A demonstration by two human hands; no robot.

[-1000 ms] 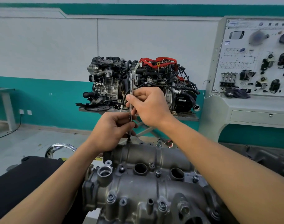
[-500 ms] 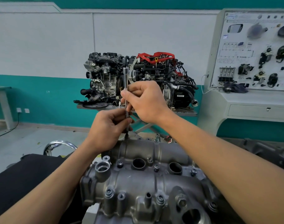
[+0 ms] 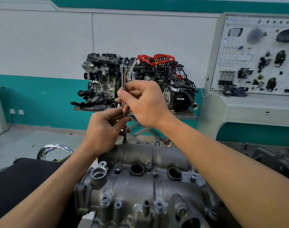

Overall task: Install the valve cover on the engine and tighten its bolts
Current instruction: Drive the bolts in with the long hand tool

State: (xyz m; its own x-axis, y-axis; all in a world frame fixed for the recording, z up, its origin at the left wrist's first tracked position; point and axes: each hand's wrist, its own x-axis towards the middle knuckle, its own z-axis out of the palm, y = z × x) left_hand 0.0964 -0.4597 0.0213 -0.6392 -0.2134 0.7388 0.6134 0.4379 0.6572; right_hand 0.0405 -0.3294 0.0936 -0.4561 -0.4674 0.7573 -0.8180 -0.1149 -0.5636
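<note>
Head view: grey valve cover point(image 3: 140, 186) lies near and centre, between my forearms. My right hand point(image 3: 145, 104) pinches the upright extension bar point(image 3: 123, 74) mid-shaft; my left hand point(image 3: 104, 129) curls round it lower down. Its socket point(image 3: 125, 130) hangs just above a bolt point(image 3: 125, 140) on the cover's far left edge.

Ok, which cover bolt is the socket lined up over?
The bolt at the valve cover's far left corner, directly below the extension bar's socket; the other bolts lie nearer the camera or further right.
</note>
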